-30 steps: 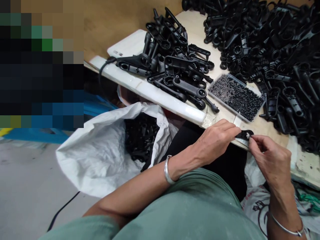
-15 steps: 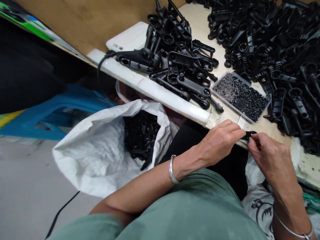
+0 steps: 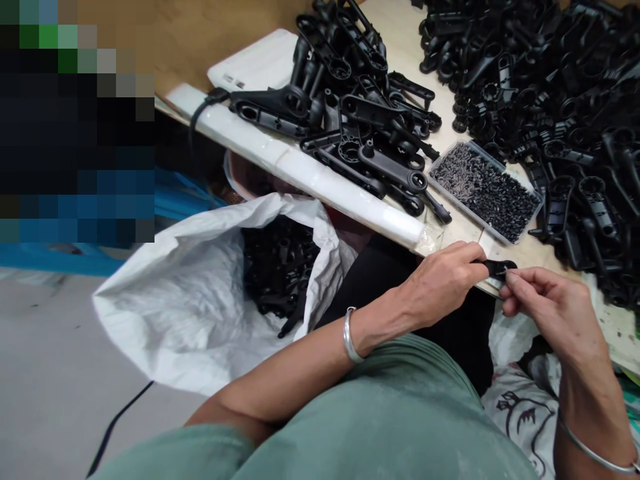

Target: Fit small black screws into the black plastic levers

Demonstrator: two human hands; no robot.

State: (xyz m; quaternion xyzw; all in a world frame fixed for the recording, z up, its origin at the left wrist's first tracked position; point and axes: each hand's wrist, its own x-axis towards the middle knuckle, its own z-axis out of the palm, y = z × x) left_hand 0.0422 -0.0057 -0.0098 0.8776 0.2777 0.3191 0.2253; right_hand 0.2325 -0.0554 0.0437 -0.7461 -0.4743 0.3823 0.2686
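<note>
Lower right of frame: left hand (image 3: 440,283) clamped on a small black plastic part (image 3: 497,268) at the table edge (image 3: 607,327). Right hand (image 3: 545,310) has its fingertips pinched together at the part's free end; whether they hold anything is too small to tell. Judgement: brace the part against the edge and keep the pinch square.

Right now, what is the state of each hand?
Left hand: closed, holding the small black plastic part.
Right hand: fingertips pinched at the same part's end; whether they hold anything cannot be told.
</note>
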